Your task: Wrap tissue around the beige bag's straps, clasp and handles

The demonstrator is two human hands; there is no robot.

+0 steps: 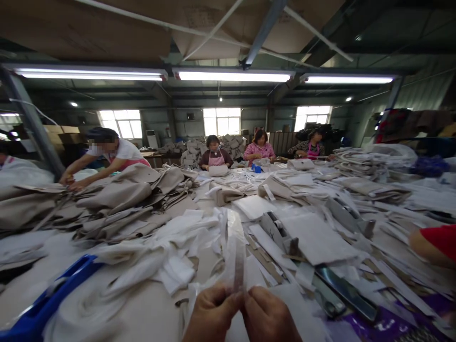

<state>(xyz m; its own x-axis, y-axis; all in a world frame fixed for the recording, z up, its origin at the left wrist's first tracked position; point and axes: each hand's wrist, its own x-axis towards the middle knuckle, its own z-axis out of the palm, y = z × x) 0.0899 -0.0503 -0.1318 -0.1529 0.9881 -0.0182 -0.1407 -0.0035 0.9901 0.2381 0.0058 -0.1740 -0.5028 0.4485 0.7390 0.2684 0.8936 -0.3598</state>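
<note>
My left hand (212, 311) and my right hand (270, 313) are side by side at the bottom centre, thumbs and fingertips closed together. Between them they pinch the near end of a translucent, pale strip (238, 266) that looks like plastic film, with a brownish band showing through it. Its far part (234, 223) is shiny and stretches away over the pile. The fingers partly hide the pinched end. White padding sheets (176, 275) lie loose to the left of the hands.
Grey tape dispensers (278, 232) stand right of centre; a blue dispenser-like frame (67, 285) lies front left. Beige fabric pieces (124, 190) heap at left. A red-sleeved arm (432, 242) reaches in from the right. Several co-workers (260, 149) work across the table.
</note>
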